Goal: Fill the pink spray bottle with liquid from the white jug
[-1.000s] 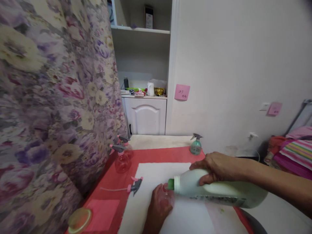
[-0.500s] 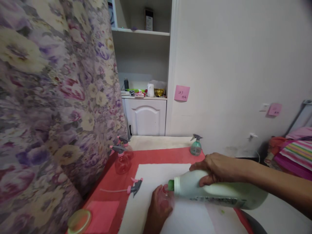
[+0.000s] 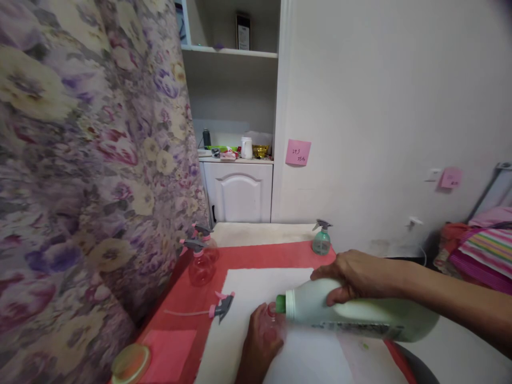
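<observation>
My right hand [image 3: 356, 274] grips a large pale green jug [image 3: 360, 314] near its neck and holds it tipped on its side, green spout to the left. The spout meets the mouth of a small clear pink bottle [image 3: 272, 321], which my left hand [image 3: 258, 344] wraps round on a white cloth [image 3: 256, 282]. A detached pink and grey spray head [image 3: 221, 305] with its thin tube lies on the cloth's left edge.
Two pink spray bottles [image 3: 199, 261] stand at the left by a floral curtain [image 3: 80, 160], a green one [image 3: 321, 238] at the far edge of the red mat [image 3: 256, 255]. A round lid [image 3: 130, 364] lies at front left. White cupboard and wall behind.
</observation>
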`<state>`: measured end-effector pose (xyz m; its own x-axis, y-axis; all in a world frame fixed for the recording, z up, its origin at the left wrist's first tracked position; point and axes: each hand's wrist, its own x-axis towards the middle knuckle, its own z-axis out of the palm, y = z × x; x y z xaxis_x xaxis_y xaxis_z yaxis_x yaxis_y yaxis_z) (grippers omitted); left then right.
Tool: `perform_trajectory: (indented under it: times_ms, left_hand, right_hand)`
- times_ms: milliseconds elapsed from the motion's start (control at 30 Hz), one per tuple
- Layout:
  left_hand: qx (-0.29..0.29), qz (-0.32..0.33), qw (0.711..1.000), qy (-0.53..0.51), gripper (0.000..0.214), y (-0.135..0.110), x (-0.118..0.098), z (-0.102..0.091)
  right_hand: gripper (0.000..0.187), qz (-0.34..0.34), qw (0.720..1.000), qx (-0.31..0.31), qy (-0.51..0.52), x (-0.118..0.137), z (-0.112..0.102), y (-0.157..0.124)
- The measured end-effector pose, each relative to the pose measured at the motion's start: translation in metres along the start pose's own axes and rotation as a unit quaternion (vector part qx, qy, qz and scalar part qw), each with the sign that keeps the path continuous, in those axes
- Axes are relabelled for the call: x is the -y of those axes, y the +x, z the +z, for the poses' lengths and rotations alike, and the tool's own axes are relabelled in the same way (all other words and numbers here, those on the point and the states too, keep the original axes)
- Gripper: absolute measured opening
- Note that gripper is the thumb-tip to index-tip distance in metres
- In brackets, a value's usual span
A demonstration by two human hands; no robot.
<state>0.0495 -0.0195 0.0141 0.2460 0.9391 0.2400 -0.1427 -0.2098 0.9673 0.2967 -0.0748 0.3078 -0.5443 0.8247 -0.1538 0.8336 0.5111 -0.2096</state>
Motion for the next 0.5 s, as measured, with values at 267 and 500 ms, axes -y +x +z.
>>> perform_trajectory:
  times_ms: [267, 500]
  left_hand:
    - [-0.009, 0.001, 0.999, -0.032, 0.074, 0.0001, 0.0014, 0.0029]
    - [-0.012, 0.003, 1.0, -0.019, 0.074, -0.0007, 0.0006, 0.0014]
  right_hand:
    - [0.044, -0.004, 1.0, 0.001, 0.007, -0.0036, 0.002, 0.0009]
    - [0.043, 0.004, 1.0, 0.003, 0.004, 0.0023, -0.0015, 0.0014]
